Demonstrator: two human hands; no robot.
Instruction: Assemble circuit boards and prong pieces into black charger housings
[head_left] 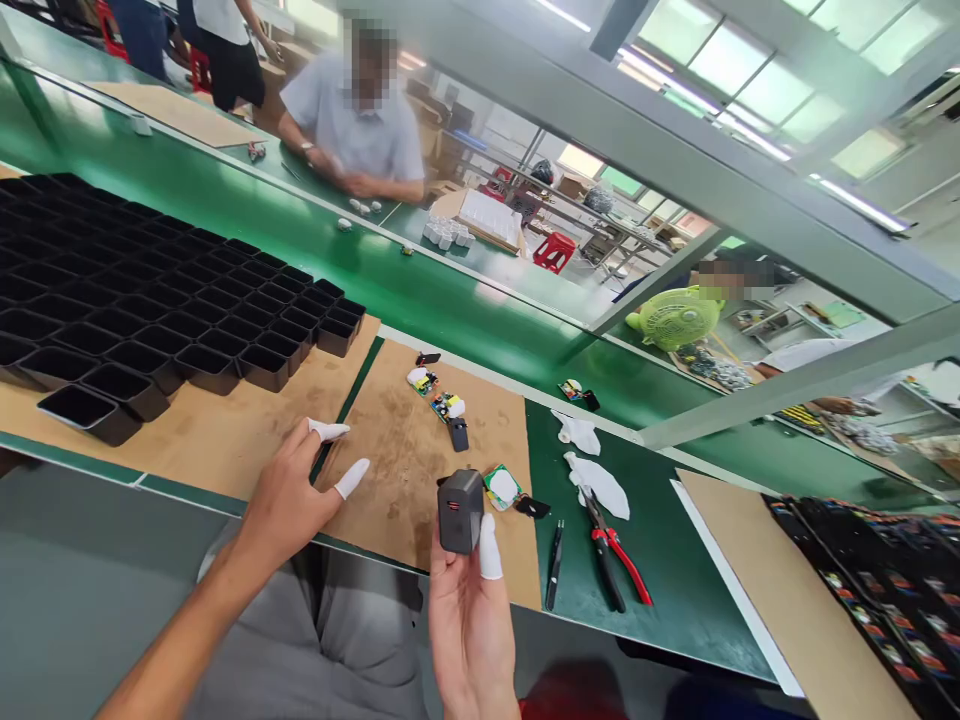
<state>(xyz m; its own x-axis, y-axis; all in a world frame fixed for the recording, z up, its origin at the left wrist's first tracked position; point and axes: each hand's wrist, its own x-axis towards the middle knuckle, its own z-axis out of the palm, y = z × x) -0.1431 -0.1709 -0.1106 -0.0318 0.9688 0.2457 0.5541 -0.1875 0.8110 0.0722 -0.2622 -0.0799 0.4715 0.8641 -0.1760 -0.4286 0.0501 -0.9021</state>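
My right hand (471,625) holds a black plastic case (460,515) upright, a small slot with red inside facing me. White finger cots cover the thumb and index finger of my left hand (289,490); those fingers are spread, with nothing between them, above the cardboard sheet (375,470). Just right of the case lies a green circuit board (502,487) with a white round patch and a black end piece (533,508). Farther back on the cardboard are two more small circuit boards, one (448,406) beside a black piece (459,434).
Rows of open black cases (180,310) fill the left side. Red-handled pliers (611,550), black tweezers (555,565) and white cloth pieces (600,485) lie at right. A green conveyor belt (495,330) runs behind. A co-worker (360,130) sits across it.
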